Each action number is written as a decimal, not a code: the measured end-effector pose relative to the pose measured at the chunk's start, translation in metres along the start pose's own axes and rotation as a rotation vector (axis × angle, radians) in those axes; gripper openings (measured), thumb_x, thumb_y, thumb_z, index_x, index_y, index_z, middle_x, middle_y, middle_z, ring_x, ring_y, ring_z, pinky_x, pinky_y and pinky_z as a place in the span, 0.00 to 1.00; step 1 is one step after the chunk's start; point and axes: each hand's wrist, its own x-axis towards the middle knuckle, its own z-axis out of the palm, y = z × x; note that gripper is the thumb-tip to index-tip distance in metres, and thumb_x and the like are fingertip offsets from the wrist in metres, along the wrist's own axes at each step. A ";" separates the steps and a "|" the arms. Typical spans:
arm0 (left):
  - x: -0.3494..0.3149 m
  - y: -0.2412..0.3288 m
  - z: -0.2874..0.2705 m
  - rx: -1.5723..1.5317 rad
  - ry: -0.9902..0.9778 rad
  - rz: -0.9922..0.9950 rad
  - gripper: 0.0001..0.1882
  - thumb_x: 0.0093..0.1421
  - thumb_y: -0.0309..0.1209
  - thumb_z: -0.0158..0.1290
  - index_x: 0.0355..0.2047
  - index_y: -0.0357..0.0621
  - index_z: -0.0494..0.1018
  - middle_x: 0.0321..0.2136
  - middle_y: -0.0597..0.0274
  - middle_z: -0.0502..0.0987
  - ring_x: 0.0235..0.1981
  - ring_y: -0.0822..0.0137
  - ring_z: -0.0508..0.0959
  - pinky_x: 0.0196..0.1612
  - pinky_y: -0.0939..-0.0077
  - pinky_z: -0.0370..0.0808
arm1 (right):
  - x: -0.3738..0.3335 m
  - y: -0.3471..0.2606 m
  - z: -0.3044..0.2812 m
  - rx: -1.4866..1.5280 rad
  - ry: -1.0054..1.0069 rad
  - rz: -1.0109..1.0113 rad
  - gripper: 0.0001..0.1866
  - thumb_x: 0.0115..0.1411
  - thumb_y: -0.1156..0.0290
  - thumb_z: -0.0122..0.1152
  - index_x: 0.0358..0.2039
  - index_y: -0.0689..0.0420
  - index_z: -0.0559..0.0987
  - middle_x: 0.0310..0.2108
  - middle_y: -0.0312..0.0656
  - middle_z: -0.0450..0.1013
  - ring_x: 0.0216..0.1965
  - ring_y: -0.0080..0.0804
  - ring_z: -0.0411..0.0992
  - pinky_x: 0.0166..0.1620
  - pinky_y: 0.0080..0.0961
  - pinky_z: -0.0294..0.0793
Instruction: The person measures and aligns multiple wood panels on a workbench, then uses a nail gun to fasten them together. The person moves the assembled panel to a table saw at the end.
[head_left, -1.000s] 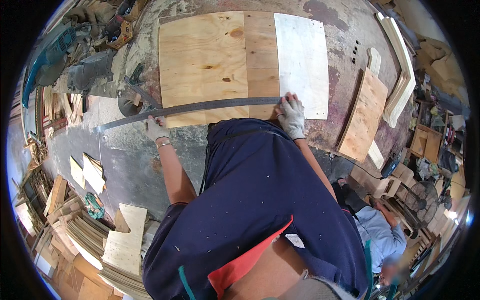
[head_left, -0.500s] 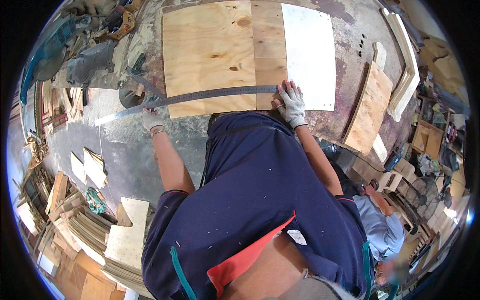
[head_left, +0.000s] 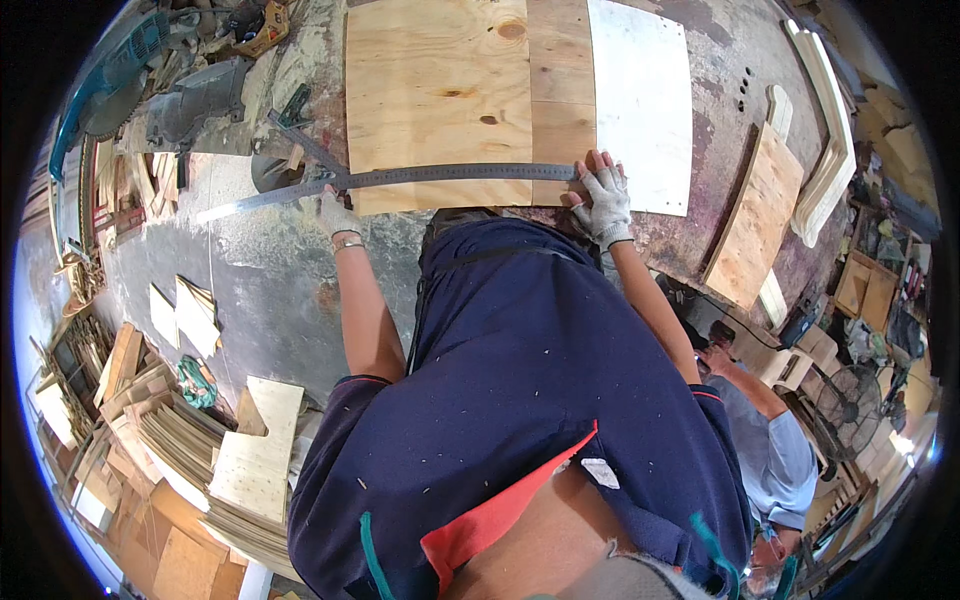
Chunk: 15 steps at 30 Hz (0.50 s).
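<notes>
A long steel ruler (head_left: 460, 174) lies across the near part of a knotty plywood sheet (head_left: 430, 90). Its shiny left end juts past the sheet's edge. My left hand (head_left: 342, 214), in a fingerless knit glove, pinches the ruler from its near side just left of the plywood; part of its grip is hidden. At the ruler's right end, my gloved right hand (head_left: 606, 208) rests with fingers spread. It lies over the seam between a browner wood strip (head_left: 562, 125) and a white panel (head_left: 645, 110).
A dark metal square-like tool (head_left: 310, 147) touches the ruler near my left hand. Farther left sits a blue power saw (head_left: 110, 70). Plywood offcuts (head_left: 755, 215) lie at right. Stacked boards (head_left: 255, 465) stand lower left. Another person (head_left: 765, 440) is at lower right.
My left hand has moved right and slightly away from me along the ruler, closer to the plywood edge. My right hand stays at the ruler's right end. The whole view has shifted somewhat.
</notes>
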 end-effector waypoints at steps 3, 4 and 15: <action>0.014 -0.001 -0.009 -0.006 -0.059 0.020 0.08 0.72 0.29 0.52 0.33 0.46 0.73 0.26 0.69 0.72 0.25 0.70 0.71 0.31 0.70 0.71 | 0.000 -0.006 0.001 -0.081 -0.028 0.015 0.33 0.62 0.48 0.61 0.67 0.44 0.72 0.73 0.49 0.56 0.74 0.54 0.52 0.74 0.55 0.45; 0.015 -0.001 -0.007 -0.005 -0.050 0.023 0.08 0.72 0.29 0.51 0.32 0.47 0.73 0.25 0.69 0.72 0.25 0.70 0.71 0.31 0.70 0.70 | 0.000 -0.007 0.000 -0.088 -0.034 0.015 0.34 0.62 0.48 0.60 0.67 0.43 0.72 0.74 0.49 0.55 0.74 0.54 0.52 0.74 0.55 0.45; 0.042 -0.012 -0.017 -0.119 -0.072 0.025 0.08 0.73 0.32 0.50 0.35 0.45 0.73 0.27 0.68 0.74 0.27 0.69 0.71 0.31 0.69 0.68 | -0.009 0.009 0.001 -0.114 -0.070 -0.132 0.28 0.61 0.50 0.63 0.63 0.35 0.76 0.74 0.44 0.55 0.75 0.58 0.47 0.74 0.60 0.43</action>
